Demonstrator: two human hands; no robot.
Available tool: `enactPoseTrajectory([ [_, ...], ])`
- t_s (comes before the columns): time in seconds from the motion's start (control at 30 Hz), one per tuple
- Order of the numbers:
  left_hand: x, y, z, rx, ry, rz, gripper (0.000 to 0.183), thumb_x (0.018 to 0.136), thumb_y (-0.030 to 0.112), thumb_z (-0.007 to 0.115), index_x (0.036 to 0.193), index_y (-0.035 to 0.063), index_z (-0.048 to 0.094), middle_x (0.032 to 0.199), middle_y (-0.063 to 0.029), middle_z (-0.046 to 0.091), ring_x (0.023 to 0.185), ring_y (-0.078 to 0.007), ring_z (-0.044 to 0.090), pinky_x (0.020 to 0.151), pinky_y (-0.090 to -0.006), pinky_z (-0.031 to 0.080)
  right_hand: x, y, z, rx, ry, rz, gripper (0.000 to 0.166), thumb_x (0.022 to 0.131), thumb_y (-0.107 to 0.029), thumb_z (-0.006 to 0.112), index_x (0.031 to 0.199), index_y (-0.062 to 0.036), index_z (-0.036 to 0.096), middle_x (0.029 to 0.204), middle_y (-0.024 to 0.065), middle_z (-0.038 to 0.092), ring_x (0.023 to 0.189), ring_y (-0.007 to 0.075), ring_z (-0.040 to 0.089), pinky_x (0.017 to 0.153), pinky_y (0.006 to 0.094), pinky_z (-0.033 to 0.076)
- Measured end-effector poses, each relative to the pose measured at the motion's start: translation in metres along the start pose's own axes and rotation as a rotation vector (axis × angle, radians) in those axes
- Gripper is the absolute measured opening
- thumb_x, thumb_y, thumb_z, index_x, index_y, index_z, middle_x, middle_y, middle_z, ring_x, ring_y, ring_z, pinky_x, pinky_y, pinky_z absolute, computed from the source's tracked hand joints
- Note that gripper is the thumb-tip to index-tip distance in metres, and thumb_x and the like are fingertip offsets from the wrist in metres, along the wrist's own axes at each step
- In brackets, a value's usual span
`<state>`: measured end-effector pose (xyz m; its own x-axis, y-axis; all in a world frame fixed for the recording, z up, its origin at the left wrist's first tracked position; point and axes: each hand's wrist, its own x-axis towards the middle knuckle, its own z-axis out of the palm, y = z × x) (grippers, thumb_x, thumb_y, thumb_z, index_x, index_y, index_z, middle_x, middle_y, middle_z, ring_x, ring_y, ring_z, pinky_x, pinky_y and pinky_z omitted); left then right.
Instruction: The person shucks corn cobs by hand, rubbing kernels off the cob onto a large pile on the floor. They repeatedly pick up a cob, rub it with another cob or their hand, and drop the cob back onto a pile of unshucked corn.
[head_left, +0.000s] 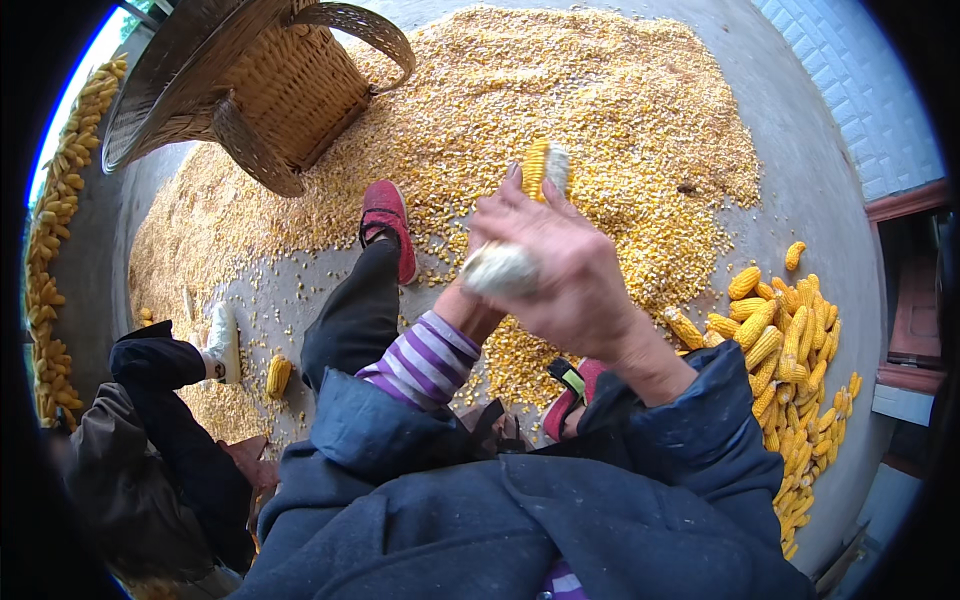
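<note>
In the head view both of my hands are together over a wide spread of loose corn kernels (600, 97). My left hand (486, 217), at a purple-striped cuff, is largely covered by the right one and holds a partly shelled ear of corn (535, 169), with yellow kernels on one side and a pale bare strip on the other. Closed around a whitish bare corncob (501, 270), my right hand (581, 274) presses over the left. The cob and right hand are motion-blurred, and the contact between cob and ear is hidden.
A wicker basket (292, 82) lies tipped at the upper left. Unshelled ears (795, 352) are heaped at right; one ear (278, 376) lies on the concrete floor at left. Another person's leg (172, 420) and white shoe (223, 343) are at lower left. More ears (56, 247) line the far left edge.
</note>
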<state>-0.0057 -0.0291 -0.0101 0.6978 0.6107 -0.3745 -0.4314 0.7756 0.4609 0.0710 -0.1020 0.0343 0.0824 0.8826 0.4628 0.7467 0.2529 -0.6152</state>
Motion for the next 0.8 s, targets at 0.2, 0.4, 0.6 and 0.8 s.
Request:
enactPoseTrajectory([
  [0.2,0.0,0.002,-0.01,0.252,0.015,-0.127,0.035,0.1,0.032,0.039,0.115,0.0046,0.054,0.098,-0.0076,0.065,0.084,-0.0204,0.066,0.076,-0.036,0.058,0.008,0.032,0.021,-0.061,0.238,0.019,0.035,0.077,-0.028,0.074,0.103,-0.0047,0.068,0.103,0.016,0.069,0.101,0.0334,0.065,0.105,0.0511,0.036],
  [0.4,0.013,-0.009,0.001,0.212,-0.003,-0.066,0.031,0.1,0.03,0.043,0.109,0.004,0.057,0.098,-0.0069,0.065,0.084,-0.0193,0.065,0.075,-0.0353,0.055,0.024,0.049,-0.004,-0.057,0.301,0.183,0.043,0.077,-0.039,0.076,0.101,-0.0037,0.068,0.098,0.0171,0.069,0.09,0.0352,0.067,0.104,0.0524,0.036],
  [0.6,0.006,0.008,-0.001,0.162,-0.085,-0.064,0.042,0.1,0.034,0.035,0.121,0.0022,0.054,0.107,-0.0124,0.063,0.098,-0.0247,0.064,0.089,-0.0351,0.054,0.007,0.016,-0.012,-0.001,0.2,-0.006,0.039,0.075,-0.019,0.076,0.108,-0.0026,0.066,0.096,0.012,0.07,0.101,0.0236,0.065,0.106,0.0447,0.035],
  [0.8,-0.003,-0.005,-0.001,0.266,0.077,-0.226,0.04,0.1,0.033,0.037,0.12,0.0031,0.054,0.107,-0.0121,0.063,0.097,-0.024,0.064,0.088,-0.0355,0.054,0.017,0.046,0.008,-0.076,0.219,0.078,0.035,0.08,-0.034,0.069,0.098,-0.0034,0.068,0.095,0.0173,0.068,0.096,0.0375,0.065,0.105,0.0536,0.035],
])
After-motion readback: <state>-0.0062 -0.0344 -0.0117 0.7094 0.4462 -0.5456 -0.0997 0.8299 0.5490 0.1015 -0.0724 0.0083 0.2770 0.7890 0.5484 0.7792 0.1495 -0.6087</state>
